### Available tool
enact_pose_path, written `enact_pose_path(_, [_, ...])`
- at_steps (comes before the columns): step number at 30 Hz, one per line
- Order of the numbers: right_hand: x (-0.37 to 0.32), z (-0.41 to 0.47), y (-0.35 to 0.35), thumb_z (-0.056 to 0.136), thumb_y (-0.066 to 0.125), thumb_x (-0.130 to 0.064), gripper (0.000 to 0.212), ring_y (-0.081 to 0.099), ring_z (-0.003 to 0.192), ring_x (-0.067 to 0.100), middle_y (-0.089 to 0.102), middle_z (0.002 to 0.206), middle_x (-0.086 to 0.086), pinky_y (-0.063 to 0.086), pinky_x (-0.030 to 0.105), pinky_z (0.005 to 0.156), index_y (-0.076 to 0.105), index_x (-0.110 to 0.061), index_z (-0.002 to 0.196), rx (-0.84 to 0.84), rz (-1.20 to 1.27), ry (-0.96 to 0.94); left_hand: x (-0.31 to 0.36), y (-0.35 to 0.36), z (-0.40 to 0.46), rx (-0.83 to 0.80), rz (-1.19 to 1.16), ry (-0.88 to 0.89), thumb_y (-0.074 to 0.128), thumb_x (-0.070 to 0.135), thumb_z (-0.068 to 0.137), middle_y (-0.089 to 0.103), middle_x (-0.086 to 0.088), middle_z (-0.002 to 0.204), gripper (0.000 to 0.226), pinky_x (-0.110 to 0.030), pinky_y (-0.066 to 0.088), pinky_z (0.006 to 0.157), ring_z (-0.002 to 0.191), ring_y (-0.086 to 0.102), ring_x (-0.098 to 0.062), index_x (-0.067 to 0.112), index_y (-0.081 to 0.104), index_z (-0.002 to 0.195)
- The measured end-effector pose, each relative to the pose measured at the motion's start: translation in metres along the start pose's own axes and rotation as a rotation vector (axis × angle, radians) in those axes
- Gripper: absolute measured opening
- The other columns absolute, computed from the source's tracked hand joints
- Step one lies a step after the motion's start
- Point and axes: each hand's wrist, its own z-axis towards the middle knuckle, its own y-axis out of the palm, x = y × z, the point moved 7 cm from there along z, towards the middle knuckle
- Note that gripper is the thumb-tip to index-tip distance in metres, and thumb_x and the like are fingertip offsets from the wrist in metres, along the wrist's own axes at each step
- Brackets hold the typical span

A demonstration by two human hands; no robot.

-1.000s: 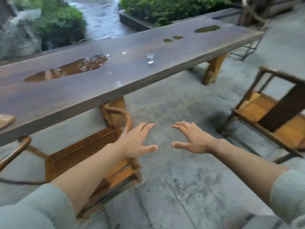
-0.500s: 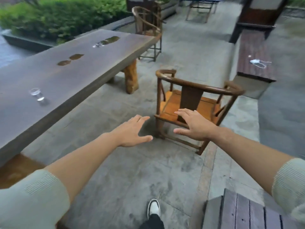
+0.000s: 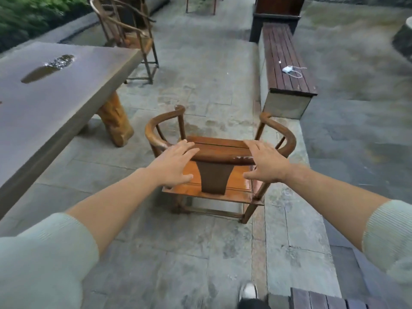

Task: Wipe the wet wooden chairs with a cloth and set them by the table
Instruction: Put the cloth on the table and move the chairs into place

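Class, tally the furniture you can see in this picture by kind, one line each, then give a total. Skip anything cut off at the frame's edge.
Chairs: 2, the near chair under the hands and the far chair at the table's end
Tables: 1, the long table
Benches: 1, the slatted bench
Total: 4

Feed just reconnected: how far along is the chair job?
Done: one round-backed wooden chair already stands at the long grey table's far end. In hand: the open left hand and right hand reach the nearer horseshoe-backed wooden armchair's top rail. Left: setting it by the table; no cloth is visible.
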Motion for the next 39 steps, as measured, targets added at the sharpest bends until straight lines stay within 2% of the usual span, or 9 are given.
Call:
enact_pose_path(3, [0.028, 0.050, 0.022, 0.078, 0.079, -0.056, 0.114, 0.035, 0.145, 0.031, 0.035, 0.160, 0.009, 0.027, 0.048, 0.123, 0.013, -0.018, 0.163, -0.101, -0.035, -0.027, -0.022, 0.028, 0.063, -0.207, 0.121, -0.055, 0.061, 0.048, 0.083, 0.026, -0.008, 0.160, 0.085, -0.049, 0.015, 0.121, 0.150, 0.015, -0.027, 0.017, 0.026, 0.154])
enact_pose_path(5, [0.039, 0.077, 0.039, 0.078, 0.076, -0.053, 0.095, 0.054, 0.125, 0.031, 0.057, 0.139, 0.006, 0.044, 0.046, 0.109, 0.031, -0.024, 0.156, -0.188, -0.067, -0.048, -0.032, 0.046, 0.090, -0.358, 0.112, -0.110, 0.063, 0.045, 0.077, 0.056, -0.007, 0.130, 0.056, -0.048, 0.035, 0.110, 0.128, 0.047, -0.029, 0.020, 0.051, 0.125])
enact_pose_path(7, [0.045, 0.094, 0.053, 0.077, 0.068, -0.046, 0.053, 0.065, 0.096, 0.025, 0.068, 0.102, -0.004, 0.056, 0.039, 0.084, 0.055, -0.035, 0.127, -0.208, -0.097, -0.102, -0.040, 0.059, 0.109, -0.418, 0.073, -0.139, 0.063, 0.043, 0.064, 0.064, 0.003, 0.086, 0.028, -0.041, 0.055, 0.078, 0.085, 0.064, -0.021, 0.026, 0.057, 0.086])
enact_pose_path(9, [0.050, 0.102, 0.057, 0.073, 0.060, -0.046, 0.023, 0.064, 0.075, 0.020, 0.063, 0.078, -0.010, 0.054, 0.034, 0.066, 0.058, -0.035, 0.093, -0.223, -0.127, -0.147, -0.049, 0.064, 0.122, -0.437, 0.069, -0.139, 0.057, 0.045, 0.055, 0.062, 0.007, 0.064, 0.024, -0.032, 0.053, 0.051, 0.061, 0.061, -0.015, 0.026, 0.058, 0.069])
enact_pose_path(10, [0.051, 0.103, 0.057, 0.072, 0.058, -0.048, 0.018, 0.062, 0.069, 0.017, 0.061, 0.073, -0.010, 0.052, 0.032, 0.062, 0.056, -0.034, 0.084, -0.236, -0.127, -0.163, -0.051, 0.063, 0.125, -0.438, 0.095, -0.121, 0.056, 0.048, 0.054, 0.061, 0.007, 0.062, 0.027, -0.029, 0.049, 0.048, 0.058, 0.059, -0.014, 0.026, 0.058, 0.068])
enact_pose_path(15, [0.046, 0.100, 0.058, 0.070, 0.050, -0.044, 0.014, 0.054, 0.058, 0.013, 0.055, 0.066, -0.008, 0.042, 0.028, 0.056, 0.049, -0.031, 0.073, -0.268, -0.103, -0.204, -0.053, 0.065, 0.125, -0.448, 0.146, -0.085, 0.056, 0.051, 0.058, 0.054, 0.006, 0.064, 0.027, -0.026, 0.038, 0.045, 0.054, 0.049, -0.012, 0.025, 0.050, 0.062])
enact_pose_path(28, [0.036, 0.108, 0.055, 0.072, 0.061, -0.051, 0.020, 0.061, 0.066, 0.007, 0.063, 0.071, -0.011, 0.053, 0.026, 0.061, 0.054, -0.035, 0.080, -0.251, -0.208, -0.248, -0.042, 0.056, 0.081, -0.443, -0.036, -0.180, 0.056, 0.035, 0.069, 0.053, 0.000, 0.071, 0.015, -0.023, 0.034, 0.044, 0.058, 0.050, -0.016, 0.024, 0.045, 0.068])
enact_pose_path(31, [0.027, 0.129, 0.053, 0.066, 0.064, -0.057, 0.028, 0.060, 0.064, 0.005, 0.062, 0.070, -0.013, 0.047, 0.024, 0.057, 0.055, -0.036, 0.082, -0.249, -0.289, -0.316, -0.052, 0.060, 0.069, -0.423, -0.070, -0.258, 0.058, 0.037, 0.071, 0.060, -0.004, 0.084, 0.023, -0.026, 0.042, 0.053, 0.068, 0.058, -0.023, 0.018, 0.057, 0.082])
enact_pose_path(39, [-0.046, 0.228, 0.037, 0.071, 0.064, -0.051, 0.029, 0.066, 0.076, 0.013, 0.062, 0.077, -0.009, 0.053, 0.029, 0.065, 0.058, -0.039, 0.096, -0.278, -0.435, -0.665, -0.097, 0.058, 0.025, -0.404, -0.200, -0.600, 0.055, 0.034, 0.069, 0.054, -0.003, 0.077, 0.019, -0.033, 0.048, 0.058, 0.067, 0.056, -0.025, 0.018, 0.055, 0.080])
